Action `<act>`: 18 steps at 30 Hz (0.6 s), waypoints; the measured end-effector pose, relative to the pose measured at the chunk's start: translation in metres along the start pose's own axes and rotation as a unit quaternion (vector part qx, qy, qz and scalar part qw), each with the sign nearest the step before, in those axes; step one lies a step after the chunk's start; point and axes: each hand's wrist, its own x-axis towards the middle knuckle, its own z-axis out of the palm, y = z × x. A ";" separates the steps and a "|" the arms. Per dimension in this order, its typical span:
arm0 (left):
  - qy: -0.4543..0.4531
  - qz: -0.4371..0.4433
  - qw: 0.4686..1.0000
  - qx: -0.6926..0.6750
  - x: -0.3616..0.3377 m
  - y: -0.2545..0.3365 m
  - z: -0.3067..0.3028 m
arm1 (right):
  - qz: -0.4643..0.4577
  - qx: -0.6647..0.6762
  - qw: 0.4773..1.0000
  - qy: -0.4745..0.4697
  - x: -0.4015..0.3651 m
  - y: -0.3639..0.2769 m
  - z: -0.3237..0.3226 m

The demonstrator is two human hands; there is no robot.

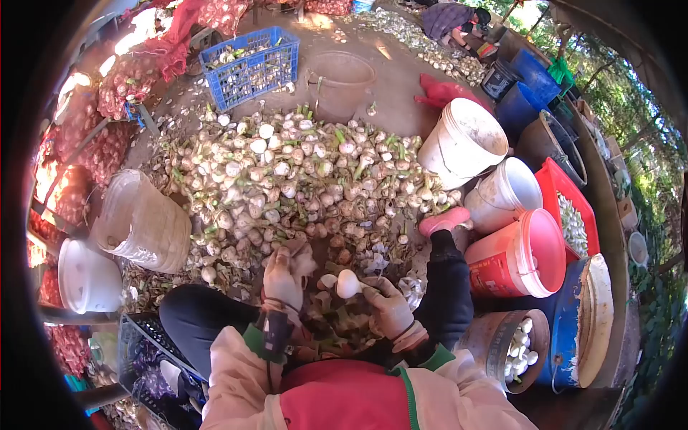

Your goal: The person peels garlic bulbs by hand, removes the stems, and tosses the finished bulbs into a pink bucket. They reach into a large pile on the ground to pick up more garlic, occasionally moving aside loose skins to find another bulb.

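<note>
A smooth white garlic bulb (349,284) is pinched in the fingers of my right hand (388,307), low in front of my lap. My left hand (284,281) is closed just to its left, with a pale, blurred bit at the fingertips that I cannot make out. Both hands look gloved or dusty. Beyond them spreads a large heap of garlic bulbs (287,179), many with short green stems and dirty skins. Loose peelings (344,322) lie below my hands, between my legs.
A blue crate (251,68) and a brown tub (342,82) stand behind the heap. White buckets (459,147), a red bucket (509,254) and a rusty pot with white bulbs (487,344) line the right. A wrapped bucket (143,222) leans left. Another person (451,25) crouches far off.
</note>
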 end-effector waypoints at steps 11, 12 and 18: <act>-0.235 -0.296 0.888 0.264 -0.020 -0.082 0.001 | -0.221 -0.576 0.774 0.141 -0.055 -0.034 -0.076; -0.250 -0.354 0.862 0.264 -0.016 -0.086 -0.003 | -0.284 -0.662 0.657 0.223 -0.080 -0.053 -0.087; -0.233 -0.389 0.838 0.303 0.000 -0.104 -0.012 | -0.013 -0.812 0.317 0.489 -0.174 -0.143 -0.110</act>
